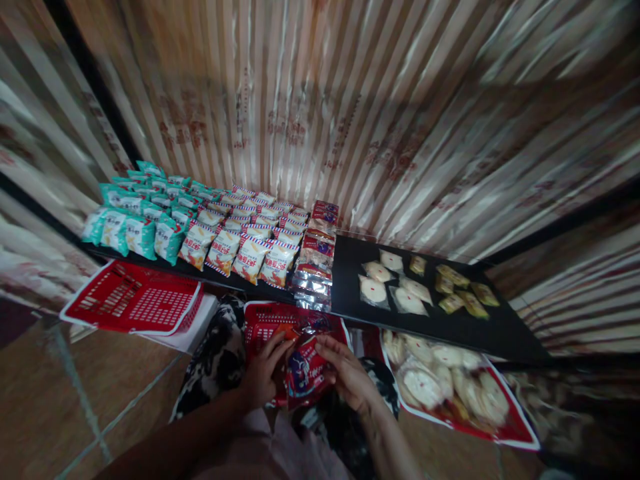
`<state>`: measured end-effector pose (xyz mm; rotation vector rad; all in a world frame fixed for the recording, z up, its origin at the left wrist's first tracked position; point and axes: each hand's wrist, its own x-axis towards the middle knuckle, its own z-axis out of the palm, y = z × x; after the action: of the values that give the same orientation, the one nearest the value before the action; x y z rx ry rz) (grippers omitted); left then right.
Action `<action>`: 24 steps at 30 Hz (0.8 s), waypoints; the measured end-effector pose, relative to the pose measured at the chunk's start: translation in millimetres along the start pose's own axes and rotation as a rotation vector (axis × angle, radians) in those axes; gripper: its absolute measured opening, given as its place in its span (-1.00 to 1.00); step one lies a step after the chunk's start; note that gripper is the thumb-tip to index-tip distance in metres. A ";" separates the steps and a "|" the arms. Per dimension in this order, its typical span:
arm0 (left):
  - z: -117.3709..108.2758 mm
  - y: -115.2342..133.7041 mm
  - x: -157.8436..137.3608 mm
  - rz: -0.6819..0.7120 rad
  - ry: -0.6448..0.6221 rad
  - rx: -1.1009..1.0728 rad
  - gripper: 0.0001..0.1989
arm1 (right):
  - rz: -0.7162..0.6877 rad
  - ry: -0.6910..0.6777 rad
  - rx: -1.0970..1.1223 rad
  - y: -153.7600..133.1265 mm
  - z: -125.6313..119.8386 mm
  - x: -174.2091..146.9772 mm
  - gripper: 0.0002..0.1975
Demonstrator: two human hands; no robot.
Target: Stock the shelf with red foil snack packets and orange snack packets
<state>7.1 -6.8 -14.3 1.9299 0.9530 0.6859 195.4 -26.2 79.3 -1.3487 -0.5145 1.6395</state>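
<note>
Packet point(306, 367), red | right fingers point(334, 348) holding | left fingers point(273, 345) alongside | basket point(254, 321) beneath

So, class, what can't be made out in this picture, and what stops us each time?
Head view: the floor of the middle red basket, largely hidden by the left hand, the right hand and the red packet.
Head view: the red packet's underside, turned away from the camera.
Head view: the far part of the red basket at right, covered by the black shelf.
Head view: any print on the small yellow packets, too small and blurred.
</note>
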 end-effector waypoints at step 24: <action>-39.2 100.1 17.6 -0.412 -0.158 -0.970 -0.70 | -0.276 0.179 0.092 -5.2 -7.0 -29.6 -0.63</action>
<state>23.1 -9.1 93.5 0.8850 0.6867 0.5794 203.1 -50.2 97.2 -1.2798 -0.4888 1.2900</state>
